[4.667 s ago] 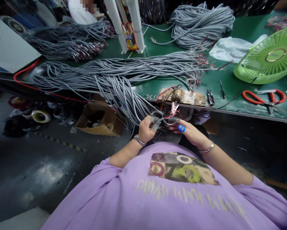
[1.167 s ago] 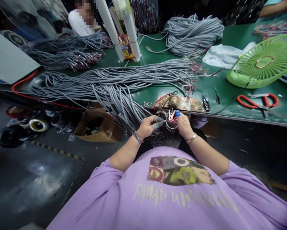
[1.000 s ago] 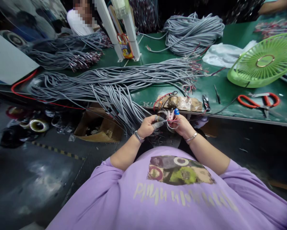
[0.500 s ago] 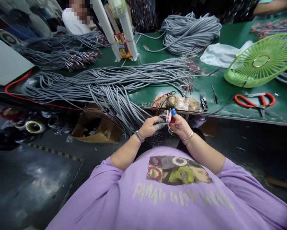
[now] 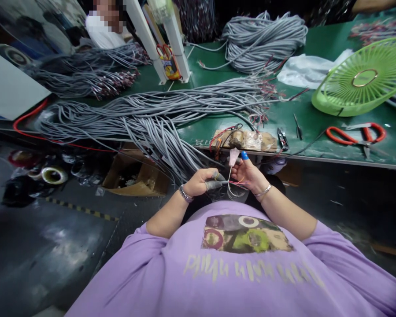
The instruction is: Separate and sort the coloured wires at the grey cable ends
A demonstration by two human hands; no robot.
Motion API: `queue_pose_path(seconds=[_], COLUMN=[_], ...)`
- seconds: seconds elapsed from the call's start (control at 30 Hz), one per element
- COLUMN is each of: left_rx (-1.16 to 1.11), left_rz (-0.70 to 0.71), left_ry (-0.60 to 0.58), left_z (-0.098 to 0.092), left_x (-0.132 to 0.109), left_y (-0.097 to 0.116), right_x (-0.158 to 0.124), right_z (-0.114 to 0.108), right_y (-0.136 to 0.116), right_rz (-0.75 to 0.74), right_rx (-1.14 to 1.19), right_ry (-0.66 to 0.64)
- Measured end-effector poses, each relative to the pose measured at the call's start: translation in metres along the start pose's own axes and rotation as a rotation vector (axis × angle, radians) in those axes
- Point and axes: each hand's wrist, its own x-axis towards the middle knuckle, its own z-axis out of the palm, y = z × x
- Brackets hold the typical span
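My left hand (image 5: 199, 182), with grey covers on its fingers, grips the end of a grey cable (image 5: 221, 182). Thin red, yellow and white wires (image 5: 238, 182) fan out from that end towards my right palm. My right hand (image 5: 254, 178) has a blue cover on its thumb, and its fingers are closed on a pale wire strand (image 5: 230, 172) that runs up from the cable end. A pale pink piece (image 5: 234, 155) shows at those fingertips; whether it is a finger wrap I cannot tell.
Grey cables (image 5: 145, 110) lie along the green table (image 5: 333, 152) and hang over its edge. A cardboard-backed piece (image 5: 250, 140), small cutters (image 5: 283, 140), red-handled pliers (image 5: 366, 136) and a green fan (image 5: 363, 81) lie beyond my hands. A cardboard box (image 5: 138, 178) stands below.
My hands have moved slightly apart, the left one down and to the left. A pale strand now stretches between the cable end and my right fingertips. The view has shifted a little.
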Motion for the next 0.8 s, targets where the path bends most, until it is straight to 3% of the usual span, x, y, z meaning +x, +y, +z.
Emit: queue_pose_path(seconds=[0.2, 0.37, 0.43, 0.53, 0.63, 0.8], left_rx=[0.001, 0.013, 0.03, 0.076, 0.14, 0.196], left_rz=[0.021, 0.085, 0.088, 0.067, 0.068, 0.051], left_ry=[0.027, -0.049, 0.001, 0.078, 0.066, 0.022], left_z=[0.0, -0.001, -0.002, -0.001, 0.002, 0.004], left_x=[-0.008, -0.014, -0.018, -0.02, -0.018, -0.012], left_y=[0.004, 0.014, 0.014, 0.009, 0.002, 0.0], right_x=[-0.004, -0.006, -0.01, -0.019, -0.031, -0.046], right_z=[-0.007, -0.012, -0.015, -0.017, -0.012, 0.005], right_y=[0.002, 0.001, 0.0, 0.0, 0.0, 0.001], right_rz=[-0.009, -0.006, 0.015, 0.052, 0.065, -0.031], right_rx=[-0.051, -0.053, -0.083, -0.237, -0.434, -0.579], right_ry=[-0.04, -0.063, -0.095, -0.27, -0.444, -0.307])
